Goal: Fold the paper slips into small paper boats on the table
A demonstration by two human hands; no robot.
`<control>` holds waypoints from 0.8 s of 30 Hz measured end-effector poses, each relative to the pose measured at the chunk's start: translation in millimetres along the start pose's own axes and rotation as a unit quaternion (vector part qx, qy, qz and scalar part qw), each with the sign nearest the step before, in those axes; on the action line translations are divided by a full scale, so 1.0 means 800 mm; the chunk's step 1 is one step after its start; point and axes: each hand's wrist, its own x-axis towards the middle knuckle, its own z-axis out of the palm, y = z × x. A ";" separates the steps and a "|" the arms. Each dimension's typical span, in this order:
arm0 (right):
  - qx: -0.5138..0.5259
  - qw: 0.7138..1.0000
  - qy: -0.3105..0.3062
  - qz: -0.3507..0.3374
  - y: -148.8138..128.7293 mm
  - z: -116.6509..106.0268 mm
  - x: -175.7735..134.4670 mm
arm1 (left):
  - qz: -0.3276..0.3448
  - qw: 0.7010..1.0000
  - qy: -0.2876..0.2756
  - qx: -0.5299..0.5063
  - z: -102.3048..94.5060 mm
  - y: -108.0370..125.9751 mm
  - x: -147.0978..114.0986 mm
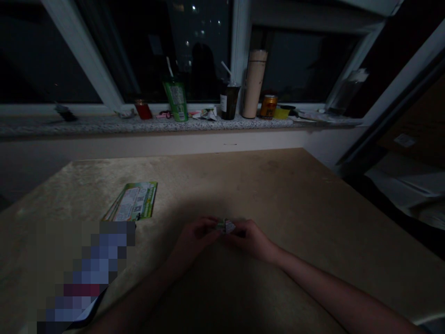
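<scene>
Head view: we hold a small printed paper piece point(228, 226) between both hands, neither nearer. It lies at three o'clock from the left hand point(193, 239), fingers pinched narrow on one end, and at nine from the right hand point(255, 240), fingers gripping the other. Long axis seems to run nine to three; whether it touches the table point(239, 178), we cannot tell. Leaflets point(136, 204) lie between nine and ten, a pixelated object point(93, 273) at eight. Dim room; windowsill point(208, 125) at twelve, bearing a green cup point(177, 99) and tall tumbler point(255, 86).
</scene>
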 end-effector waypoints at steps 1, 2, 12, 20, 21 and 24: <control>0.006 1.000 -0.002 0.001 0.000 -0.001 0.000 | -0.002 1.000 -0.001 -0.004 -0.001 -0.001 0.000; 0.010 1.000 -0.004 0.002 0.000 -0.002 0.000 | -0.004 1.000 -0.001 -0.005 -0.002 -0.002 0.000; 0.053 0.998 -0.002 0.023 0.002 -0.003 0.002 | -0.021 1.000 -0.004 0.019 -0.004 -0.017 0.004; 0.041 0.999 -0.006 0.017 0.003 -0.003 0.003 | -0.008 0.999 -0.036 0.033 -0.003 -0.011 0.001; 0.038 0.999 -0.005 0.022 0.003 -0.003 0.003 | -0.006 0.999 -0.035 0.036 -0.003 -0.010 0.000; 0.034 0.999 -0.006 0.027 0.001 -0.002 0.003 | -0.002 0.999 -0.035 0.039 -0.003 -0.009 -0.005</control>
